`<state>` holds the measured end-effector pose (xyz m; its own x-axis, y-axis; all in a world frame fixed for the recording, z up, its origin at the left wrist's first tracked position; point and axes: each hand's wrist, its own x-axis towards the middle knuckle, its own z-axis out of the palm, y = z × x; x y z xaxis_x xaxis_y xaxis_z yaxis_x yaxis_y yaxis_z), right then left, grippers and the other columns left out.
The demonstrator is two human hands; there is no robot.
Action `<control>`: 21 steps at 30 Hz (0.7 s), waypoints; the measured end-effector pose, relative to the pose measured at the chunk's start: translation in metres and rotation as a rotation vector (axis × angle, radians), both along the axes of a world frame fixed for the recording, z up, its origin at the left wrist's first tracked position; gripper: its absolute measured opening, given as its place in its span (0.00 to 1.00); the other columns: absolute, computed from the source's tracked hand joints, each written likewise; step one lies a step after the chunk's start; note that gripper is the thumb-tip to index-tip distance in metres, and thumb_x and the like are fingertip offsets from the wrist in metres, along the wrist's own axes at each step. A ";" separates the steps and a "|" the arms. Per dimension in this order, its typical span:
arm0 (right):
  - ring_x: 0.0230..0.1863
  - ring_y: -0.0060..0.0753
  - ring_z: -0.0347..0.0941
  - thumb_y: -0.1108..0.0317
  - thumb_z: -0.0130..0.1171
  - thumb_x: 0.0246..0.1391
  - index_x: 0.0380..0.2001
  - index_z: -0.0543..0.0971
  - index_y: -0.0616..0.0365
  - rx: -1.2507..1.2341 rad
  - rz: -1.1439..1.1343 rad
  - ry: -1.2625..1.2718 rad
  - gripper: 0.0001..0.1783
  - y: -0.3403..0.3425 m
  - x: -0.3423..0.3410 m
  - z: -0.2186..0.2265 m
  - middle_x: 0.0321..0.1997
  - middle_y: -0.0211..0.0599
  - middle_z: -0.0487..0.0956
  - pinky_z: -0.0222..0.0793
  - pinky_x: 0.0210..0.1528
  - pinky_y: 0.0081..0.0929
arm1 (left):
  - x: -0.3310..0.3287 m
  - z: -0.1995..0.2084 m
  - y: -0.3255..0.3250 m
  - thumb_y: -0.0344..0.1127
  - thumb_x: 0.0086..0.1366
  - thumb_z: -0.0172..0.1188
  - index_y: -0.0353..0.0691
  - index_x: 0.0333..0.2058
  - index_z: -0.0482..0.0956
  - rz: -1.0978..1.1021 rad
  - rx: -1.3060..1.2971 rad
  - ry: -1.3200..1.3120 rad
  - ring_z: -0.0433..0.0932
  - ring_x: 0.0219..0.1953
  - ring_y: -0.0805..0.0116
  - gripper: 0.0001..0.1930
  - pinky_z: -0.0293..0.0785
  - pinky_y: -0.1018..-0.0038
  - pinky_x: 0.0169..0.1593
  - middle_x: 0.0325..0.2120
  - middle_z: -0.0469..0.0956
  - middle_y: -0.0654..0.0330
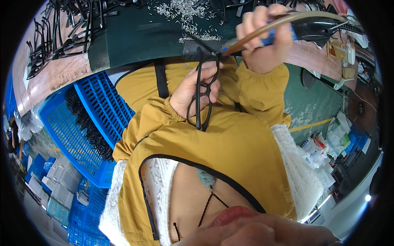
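Note:
My left hand (196, 88) is closed around a black eyeglass frame (198, 98), held upright over my lap at the table's front edge. One temple runs down alongside the lenses' rims. Above it, my right hand (266, 39) grips a blue-and-black tool (283, 36), with a long curved tan strip or hose (303, 15) running along it. Its front end meets the upper end of the frame, near the hinge. The contact point is small and blurred, so I cannot tell whether they touch. Small silver screws or pins (184, 14) lie scattered beyond my hands.
A dark green mat (135, 41) covers the table's middle. Black eyeglass temples (78, 37) lie piled at the left. Beside my left leg, blue baskets (61, 123) hold a row of black frames (82, 123). A round fan (361, 107) and plastic bags (316, 149) are at the right.

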<state>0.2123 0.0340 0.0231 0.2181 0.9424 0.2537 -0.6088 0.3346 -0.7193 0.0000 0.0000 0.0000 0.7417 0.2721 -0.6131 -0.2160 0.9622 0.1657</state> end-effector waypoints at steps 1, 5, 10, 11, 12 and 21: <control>0.22 0.18 0.59 0.48 0.52 0.71 0.45 0.75 0.49 0.015 -0.085 0.026 0.17 0.002 0.006 -0.001 0.26 0.23 0.64 0.56 0.19 0.18 | -0.002 0.003 0.001 0.47 0.75 0.53 0.44 0.57 0.76 0.015 0.005 -0.014 0.74 0.18 0.66 0.18 0.68 0.73 0.23 0.21 0.76 0.60; 0.22 0.18 0.63 0.53 0.52 0.70 0.42 0.74 0.51 0.087 -0.219 -0.018 0.13 0.016 0.021 -0.005 0.28 0.23 0.70 0.58 0.21 0.16 | -0.017 0.015 0.015 0.46 0.71 0.46 0.30 0.60 0.72 0.099 0.088 -0.161 0.80 0.23 0.65 0.28 0.77 0.74 0.31 0.25 0.80 0.57; 0.17 0.17 0.58 0.52 0.57 0.68 0.38 0.71 0.50 0.037 -0.330 0.037 0.14 0.042 0.027 0.002 0.23 0.23 0.64 0.55 0.14 0.18 | -0.029 0.028 0.045 0.37 0.63 0.50 0.25 0.65 0.68 0.239 0.494 -0.107 0.80 0.47 0.60 0.33 0.78 0.73 0.49 0.38 0.77 0.55; 0.17 0.17 0.58 0.53 0.57 0.69 0.38 0.72 0.50 0.055 -0.315 0.052 0.13 0.042 0.028 0.004 0.23 0.23 0.64 0.55 0.14 0.18 | -0.026 0.030 0.044 0.30 0.62 0.55 0.25 0.64 0.68 0.318 0.605 -0.062 0.80 0.49 0.61 0.31 0.78 0.72 0.53 0.40 0.77 0.57; 0.16 0.17 0.58 0.52 0.57 0.69 0.36 0.72 0.50 0.037 -0.308 0.080 0.14 0.042 0.028 0.005 0.22 0.23 0.64 0.55 0.15 0.18 | -0.019 0.030 0.039 0.27 0.62 0.57 0.27 0.63 0.68 0.380 0.696 0.002 0.80 0.50 0.62 0.29 0.78 0.70 0.54 0.41 0.77 0.57; 0.16 0.17 0.59 0.51 0.56 0.70 0.30 0.72 0.52 -0.042 -0.271 0.063 0.19 0.046 0.032 0.004 0.20 0.23 0.64 0.54 0.15 0.16 | 0.010 0.022 0.026 0.14 0.64 0.61 0.34 0.52 0.71 0.613 1.093 0.227 0.77 0.53 0.67 0.19 0.77 0.71 0.58 0.49 0.75 0.54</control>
<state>0.2443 0.0795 0.0272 0.4782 0.8567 0.1932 -0.5453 0.4621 -0.6994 0.0099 0.0261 0.0215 0.2241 0.9733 0.0500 -0.4382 0.0548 0.8972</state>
